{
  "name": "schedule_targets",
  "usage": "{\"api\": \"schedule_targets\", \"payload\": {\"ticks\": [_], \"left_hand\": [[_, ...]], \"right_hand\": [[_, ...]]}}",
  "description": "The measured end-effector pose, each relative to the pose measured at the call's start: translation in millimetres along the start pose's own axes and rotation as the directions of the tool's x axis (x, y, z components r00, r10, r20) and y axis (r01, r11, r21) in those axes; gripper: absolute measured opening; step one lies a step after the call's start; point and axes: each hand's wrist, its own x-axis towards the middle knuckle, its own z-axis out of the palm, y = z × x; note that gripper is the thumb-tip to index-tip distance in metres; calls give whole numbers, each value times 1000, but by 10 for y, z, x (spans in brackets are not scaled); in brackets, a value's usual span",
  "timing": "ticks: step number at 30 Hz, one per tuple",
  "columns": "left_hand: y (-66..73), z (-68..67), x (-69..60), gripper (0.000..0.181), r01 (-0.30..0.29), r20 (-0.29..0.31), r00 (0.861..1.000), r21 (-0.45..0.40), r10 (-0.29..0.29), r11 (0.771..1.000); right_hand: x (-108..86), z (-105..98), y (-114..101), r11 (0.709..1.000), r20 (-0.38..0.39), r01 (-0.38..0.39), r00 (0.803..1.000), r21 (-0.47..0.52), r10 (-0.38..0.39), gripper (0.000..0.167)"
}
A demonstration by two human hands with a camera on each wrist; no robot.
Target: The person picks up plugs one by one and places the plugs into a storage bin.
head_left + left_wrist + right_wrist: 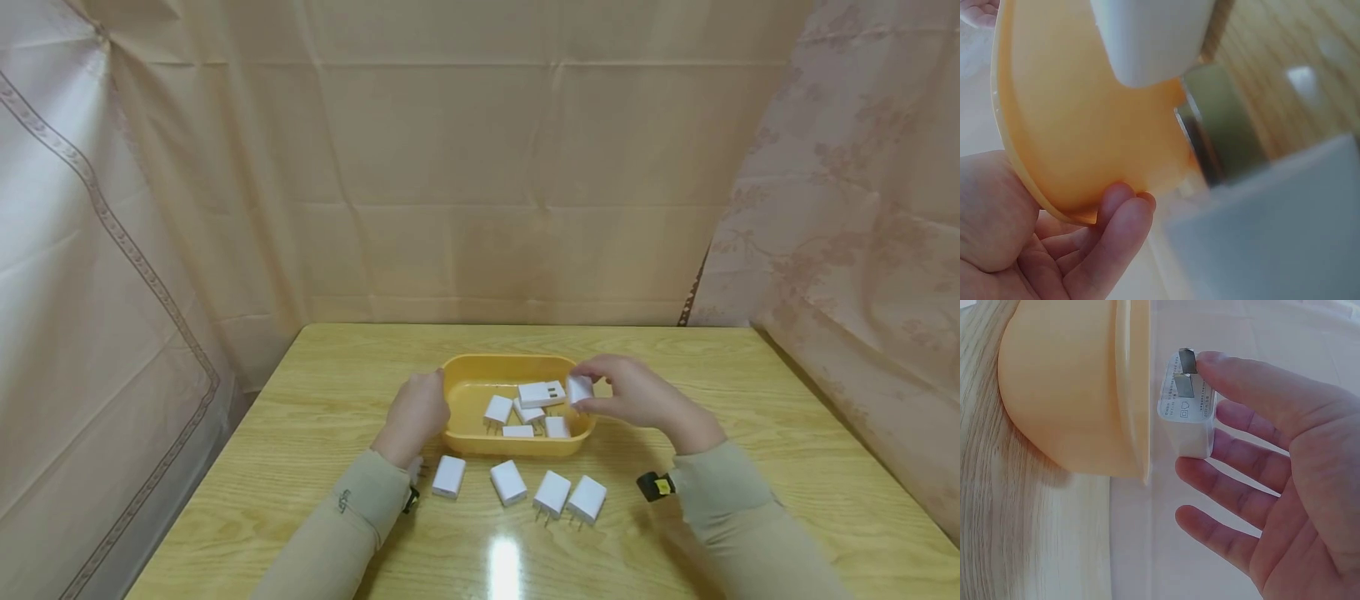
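Observation:
My right hand [641, 398] pinches a white USB wall charger [580, 390] between thumb and fingers, at the right rim of a yellow plastic basin [517, 448]. In the right wrist view the flat prongs and printed face of this charger [1186, 412] show, beside the basin's outer wall [1063, 394]. At the basin's left end my left hand [420, 407] grips the rim; the left wrist view has its fingers [1125, 234] curled against the wall. Inside the basin lie several white chargers, among them one with two USB ports [541, 394] and one with prongs down [498, 410].
In front of the basin, a row of white chargers lies on the wooden table [337, 358], including a left one [448, 477], a middle one [508, 482] and a right one [587, 499]. Another charger [416, 468] is partly hidden by my left wrist. Curtains hang behind and at both sides.

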Motion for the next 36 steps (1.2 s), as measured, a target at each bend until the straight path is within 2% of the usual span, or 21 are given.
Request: {"api": "schedule_targets", "payload": {"ticks": [12, 22, 36], "left_hand": [[-1, -2, -1, 45, 15, 19, 1000, -31, -15, 999], [2, -8, -2, 46, 19, 19, 1000, -34, -19, 999], [8, -13, -11, 46, 4, 13, 1000, -24, -4, 1000]], "right_hand": [[70, 45, 4, 1000, 17, 16, 1000, 3, -16, 48], [82, 90, 8, 999, 15, 33, 999, 19, -33, 42], [66, 140, 23, 998, 51, -51, 998, 46, 48, 45]]}}
